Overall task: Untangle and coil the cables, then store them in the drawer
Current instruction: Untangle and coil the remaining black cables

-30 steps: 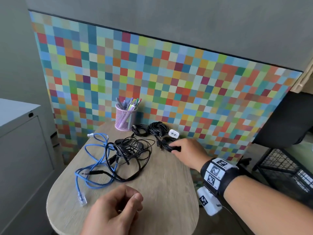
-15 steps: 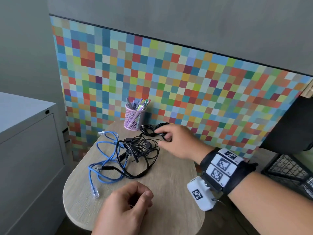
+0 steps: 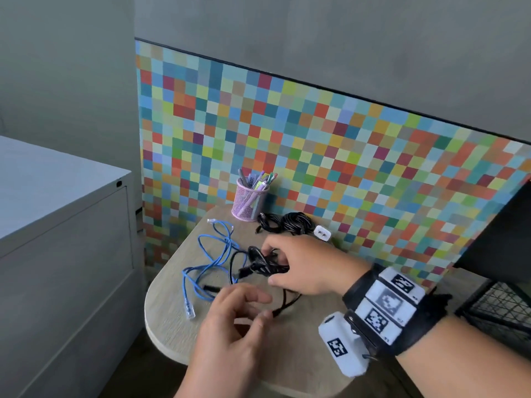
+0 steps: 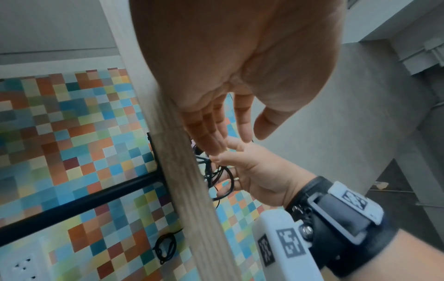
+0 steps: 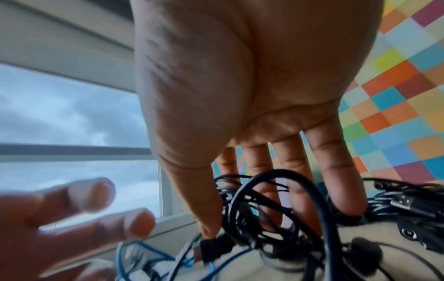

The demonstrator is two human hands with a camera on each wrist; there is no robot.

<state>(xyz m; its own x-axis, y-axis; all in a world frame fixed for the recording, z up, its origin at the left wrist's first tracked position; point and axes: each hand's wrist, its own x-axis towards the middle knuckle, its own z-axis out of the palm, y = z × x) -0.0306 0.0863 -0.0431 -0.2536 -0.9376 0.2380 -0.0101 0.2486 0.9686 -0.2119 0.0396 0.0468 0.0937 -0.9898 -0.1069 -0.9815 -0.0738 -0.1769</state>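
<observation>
A tangle of black cables (image 3: 256, 267) lies mid-table, knotted with a loose blue network cable (image 3: 214, 262) to its left. My right hand (image 3: 268, 265) is over the tangle; its fingers reach through the loops and the thumb presses a black plug (image 5: 211, 247), so it grips the bundle (image 5: 276, 237). My left hand (image 3: 258, 305) hovers at the near edge with relaxed fingers, holding nothing, close to a black cable end (image 3: 277, 311). In the left wrist view its fingers (image 4: 216, 136) are straight. Two coiled black cables (image 3: 296, 222) and a white adapter (image 3: 323, 233) sit by the wall.
The small wooden table (image 3: 172, 314) is rounded at the near left. A pink mesh pen cup (image 3: 249, 203) stands at the back. A grey cabinet (image 3: 66, 254) with drawer fronts is left of the table. A black wire basket (image 3: 500, 308) stands at the right.
My right hand left the coiled cables at the back and came forward onto the black tangle. My left hand uncurled and rose toward the tangle.
</observation>
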